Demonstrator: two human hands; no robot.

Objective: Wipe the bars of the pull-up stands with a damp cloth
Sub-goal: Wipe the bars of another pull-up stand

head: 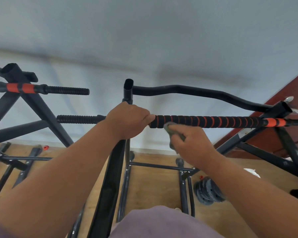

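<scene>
A black pull-up bar (213, 121) with orange spiral stripes runs across the middle of the view. My left hand (128, 120) grips this bar at the left end of its striped section, fingers curled over it. My right hand (193, 146) holds a grey-green cloth (170, 128) and presses it against the underside of the striped section, just right of the left hand. Behind it runs a curved black bar (196, 93) of the same stand. A second stand's bar (46, 89) with orange bands is at the left.
Black frame legs and cross-braces (162, 166) stand on the wooden floor below. A stack of dark weight plates (208, 190) lies on the floor at right. A red-brown door (282, 134) is at far right. The white wall is close behind the stands.
</scene>
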